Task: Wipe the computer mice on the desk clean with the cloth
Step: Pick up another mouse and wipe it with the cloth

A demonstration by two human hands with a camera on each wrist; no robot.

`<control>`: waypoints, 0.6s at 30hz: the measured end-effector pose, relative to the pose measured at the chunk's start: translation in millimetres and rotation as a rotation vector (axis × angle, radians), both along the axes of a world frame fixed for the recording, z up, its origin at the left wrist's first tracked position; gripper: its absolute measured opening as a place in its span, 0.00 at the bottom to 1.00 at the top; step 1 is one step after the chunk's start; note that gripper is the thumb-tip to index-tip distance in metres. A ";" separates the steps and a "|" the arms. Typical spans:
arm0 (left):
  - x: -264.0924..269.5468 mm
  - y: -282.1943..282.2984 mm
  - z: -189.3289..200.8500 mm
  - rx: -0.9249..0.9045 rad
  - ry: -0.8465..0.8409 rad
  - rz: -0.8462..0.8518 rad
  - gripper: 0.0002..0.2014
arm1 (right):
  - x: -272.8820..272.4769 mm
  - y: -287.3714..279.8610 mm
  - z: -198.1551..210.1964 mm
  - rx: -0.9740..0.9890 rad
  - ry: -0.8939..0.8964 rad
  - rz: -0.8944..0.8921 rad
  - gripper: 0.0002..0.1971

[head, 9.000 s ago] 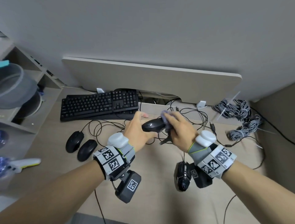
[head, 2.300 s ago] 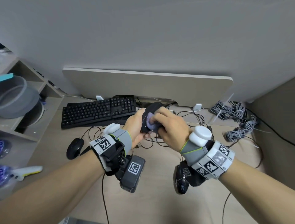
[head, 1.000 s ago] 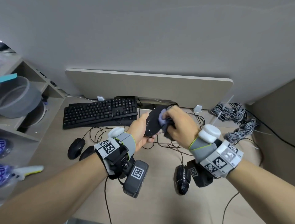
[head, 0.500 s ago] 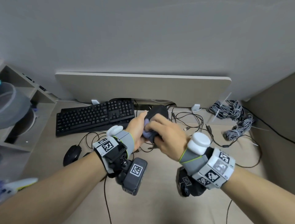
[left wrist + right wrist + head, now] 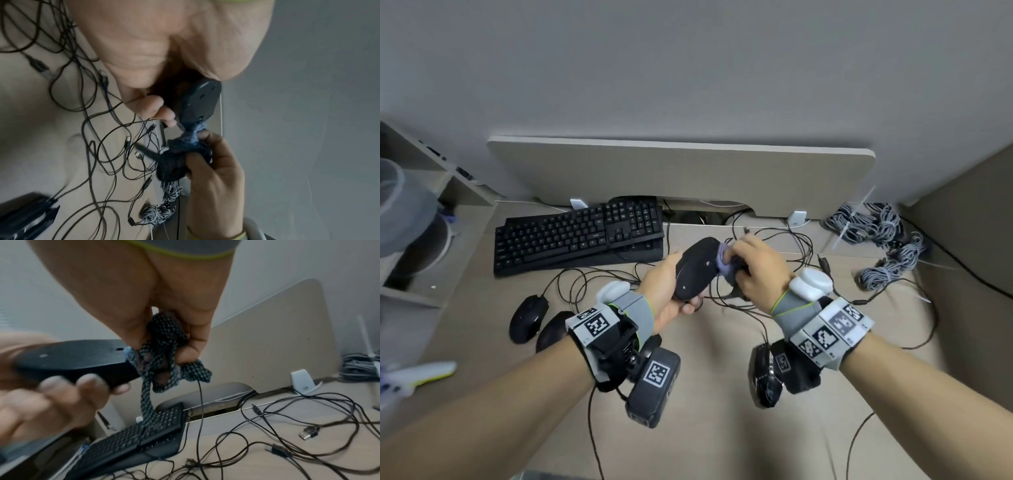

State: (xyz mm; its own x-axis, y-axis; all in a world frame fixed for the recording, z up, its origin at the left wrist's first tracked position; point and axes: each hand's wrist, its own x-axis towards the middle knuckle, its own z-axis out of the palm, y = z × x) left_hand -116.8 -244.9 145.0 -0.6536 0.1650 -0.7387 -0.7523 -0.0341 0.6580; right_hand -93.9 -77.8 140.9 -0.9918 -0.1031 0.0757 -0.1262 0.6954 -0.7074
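My left hand grips a black wired mouse above the desk, its flat underside turned up toward me. My right hand holds a bunched grey-purple cloth with a dark checked weave and presses it against the mouse's front end. Two more black mice lie side by side at the left. Another black mouse lies on the desk under my right wrist, partly hidden by the wrist camera.
A black keyboard lies at the back left, in front of a beige panel. Tangled black cables cover the desk's middle. Grey braided cable bundles sit at the back right. Shelves stand at the left.
The mouse has been turned from top-up to underside-up. Over the last second the cloth has rubbed back and forth over the underside and now sits at the mouse's front end.
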 end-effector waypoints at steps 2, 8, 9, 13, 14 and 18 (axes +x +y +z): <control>12.4 10.2 -1.4 0.012 0.010 -0.003 0.21 | -4.4 9.5 -2.3 -0.002 -0.027 -0.053 0.15; 43.7 24.1 -23.8 -0.120 0.061 0.067 0.22 | 45.5 30.7 -22.2 0.046 -0.055 0.166 0.14; 52.9 25.7 -31.2 -0.210 0.087 0.084 0.22 | 54.8 37.7 -26.9 0.024 -0.071 0.165 0.13; 98.0 27.3 -73.0 -0.634 0.316 -0.188 0.20 | 68.8 63.2 -49.0 -0.026 -0.116 0.096 0.13; 108.5 23.5 -84.5 -0.720 0.340 -0.261 0.17 | 70.2 67.3 -55.5 -0.019 -0.117 0.081 0.13; 144.0 9.3 -140.9 -0.853 0.275 -0.396 0.25 | 87.1 80.4 -91.9 -0.020 -0.190 0.106 0.10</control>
